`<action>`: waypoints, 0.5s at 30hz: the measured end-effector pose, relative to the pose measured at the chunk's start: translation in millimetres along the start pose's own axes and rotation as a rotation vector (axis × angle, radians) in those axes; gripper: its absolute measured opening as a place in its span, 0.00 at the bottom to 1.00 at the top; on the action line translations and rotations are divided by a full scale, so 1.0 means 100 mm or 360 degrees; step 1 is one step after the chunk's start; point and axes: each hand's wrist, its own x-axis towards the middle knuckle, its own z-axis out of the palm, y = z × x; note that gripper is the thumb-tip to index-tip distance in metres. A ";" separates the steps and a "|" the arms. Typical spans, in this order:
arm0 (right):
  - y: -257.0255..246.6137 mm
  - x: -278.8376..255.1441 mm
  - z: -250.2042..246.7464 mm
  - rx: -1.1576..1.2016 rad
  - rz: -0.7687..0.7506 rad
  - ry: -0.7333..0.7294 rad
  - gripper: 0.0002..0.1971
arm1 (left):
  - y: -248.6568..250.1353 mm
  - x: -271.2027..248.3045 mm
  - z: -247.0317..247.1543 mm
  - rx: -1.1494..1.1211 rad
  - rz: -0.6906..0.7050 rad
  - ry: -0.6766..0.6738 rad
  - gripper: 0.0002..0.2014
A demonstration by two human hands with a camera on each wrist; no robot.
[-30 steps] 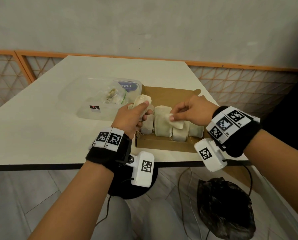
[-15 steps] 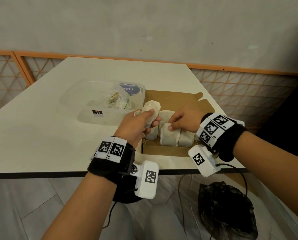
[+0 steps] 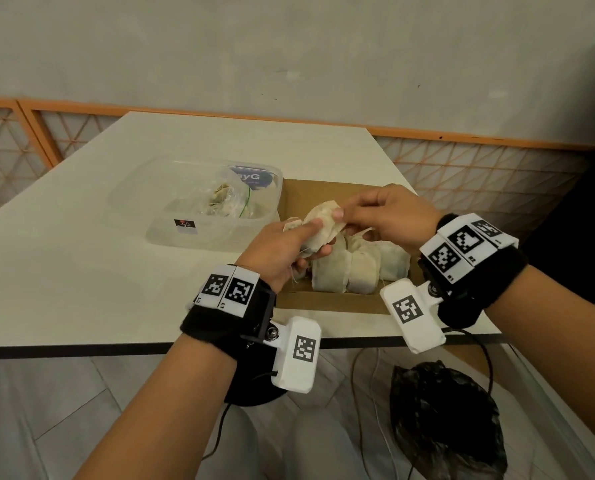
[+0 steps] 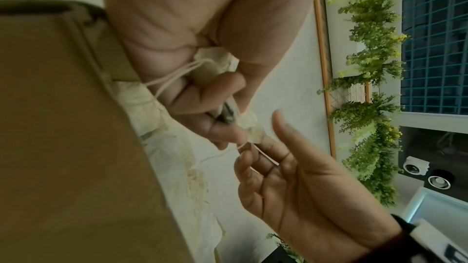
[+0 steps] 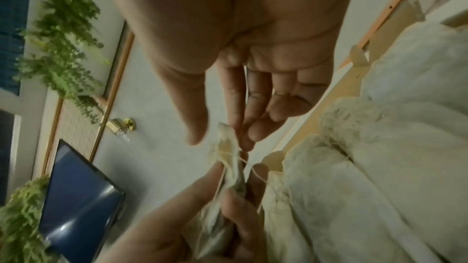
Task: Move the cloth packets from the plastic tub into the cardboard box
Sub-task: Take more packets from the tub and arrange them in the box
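Observation:
My left hand (image 3: 306, 237) grips a cream cloth packet (image 3: 323, 221) and holds it above the left end of the cardboard box (image 3: 323, 304). My right hand (image 3: 344, 216) meets the packet's free end: its fingertips (image 5: 240, 139) touch the cloth (image 5: 228, 143), while the thumb (image 4: 277, 117) stands slightly off. In the left wrist view the packet (image 4: 212, 61) and its strings run through the left hand (image 4: 220, 123). Several packets (image 3: 358, 268) stand in a row inside the box. The clear plastic tub (image 3: 185, 233) sits left of the box with a clear bag (image 3: 226, 199) in it.
Box and tub sit near the white table's front edge (image 3: 81, 349). A black plastic bag (image 3: 445, 427) and cables lie on the floor to the lower right. An orange-framed lattice railing (image 3: 479, 168) runs behind the table.
The left hand has raised its packet higher over the box. The right hand has left the packets standing in the box and come up to the end of the held packet.

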 end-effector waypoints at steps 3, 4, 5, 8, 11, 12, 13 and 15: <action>0.00 -0.01 -0.02 -0.0005 -0.0040 0.0080 0.02 | 0.02 -0.01 0.01 -0.0080 -0.0015 0.0041 0.16; 0.00 -0.01 -0.05 0.0014 -0.0044 0.0105 0.03 | 0.02 -0.01 0.00 -0.0134 -0.0015 0.0065 0.16; 0.00 -0.02 -0.08 0.0021 -0.0038 0.0123 0.02 | 0.02 -0.01 -0.01 -0.0190 -0.0006 0.0094 0.16; -0.01 -0.04 -0.16 -0.0060 -0.0028 0.0170 0.03 | 0.01 0.02 -0.04 -0.0248 0.0056 0.0161 0.11; -0.01 -0.06 -0.21 -0.0129 -0.0026 0.0216 0.05 | 0.00 0.04 -0.04 -0.0187 0.0097 0.0189 0.07; -0.02 -0.08 -0.22 -0.0122 -0.0025 0.0211 0.05 | -0.01 0.04 -0.03 -0.0176 0.0101 0.0195 0.07; -0.04 -0.10 -0.24 -0.0098 -0.0027 0.0187 0.05 | -0.01 0.05 -0.01 -0.0168 0.0106 0.0202 0.07; -0.10 -0.15 -0.26 -0.0013 -0.0059 0.0082 0.04 | -0.02 0.06 0.02 -0.0151 0.0110 0.0212 0.06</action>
